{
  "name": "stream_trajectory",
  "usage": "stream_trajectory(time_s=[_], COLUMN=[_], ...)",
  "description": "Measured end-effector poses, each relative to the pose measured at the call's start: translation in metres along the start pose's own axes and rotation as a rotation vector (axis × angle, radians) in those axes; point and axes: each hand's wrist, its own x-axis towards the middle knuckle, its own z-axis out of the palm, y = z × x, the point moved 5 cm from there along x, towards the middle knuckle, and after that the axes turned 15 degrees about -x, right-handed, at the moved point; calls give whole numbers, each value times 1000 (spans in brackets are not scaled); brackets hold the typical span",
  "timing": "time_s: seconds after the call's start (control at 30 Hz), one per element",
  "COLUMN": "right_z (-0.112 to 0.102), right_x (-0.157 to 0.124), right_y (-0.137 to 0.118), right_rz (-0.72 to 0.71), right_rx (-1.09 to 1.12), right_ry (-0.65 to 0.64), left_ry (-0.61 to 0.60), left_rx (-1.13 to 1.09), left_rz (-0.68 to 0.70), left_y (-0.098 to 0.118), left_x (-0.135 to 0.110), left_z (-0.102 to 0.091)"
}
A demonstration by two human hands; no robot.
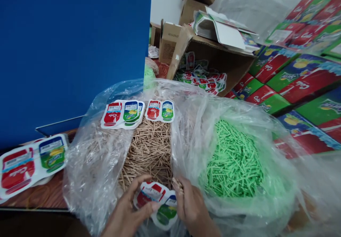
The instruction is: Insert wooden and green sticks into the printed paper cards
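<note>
Two bare hands are working at the bottom edge of the view, over the open mouth of a clear plastic bag of tan wooden sticks (149, 148). The left hand (128, 212) is pinching a white die-cut paper card (157, 203) printed with a red cup and a green cup. Its thumb is lying on top and its fingers are curling beneath, holding the card flat just above the loose sticks. The right hand (190, 207) is gripping a small bundle of tan sticks (177, 186) in tightly closed fingers, right at the card's upper right edge.

Touching that bag on the right, a second clear plastic bag of bright green sticks (234, 162) is sitting open. Two more sets of matching printed cards (122, 113) are resting on the far side of the tan heap. Similar larger cards (29, 162) are lying on a brown wooden table (50, 194) to the left. Behind them a tall blue panel (74, 52) is standing upright. Farther back, an open brown cardboard box (234, 65) is holding a pile of cards, and red and green printed cartons (293, 77) are stacked along the right.
</note>
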Motion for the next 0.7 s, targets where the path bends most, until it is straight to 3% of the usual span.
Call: stream_trajectory(time_s=[0.07,0.17,0.23,0.53,0.6,0.7], right_z=[-1,0,2,8,6,4], right_x=[-1,-6,-10,-16,-15,-16], right_y=[0,4,8,14,13,15], right_rz=[20,71,93,44,15,38], right_rx=[20,74,102,64,69,91], right_ry=[2,2,-14,-43,-28,-32], left_ry=[-27,-166,-218,-426,-388,-210], left_rx=[-61,-138,-131,253,251,134], left_rz=[-102,-283,-330,-128,-166,-211], left_y=[-9,-21,-24,3,7,8], left_x=[0,0,0,12,13,9], left_z=[5,13,13,13,15,14])
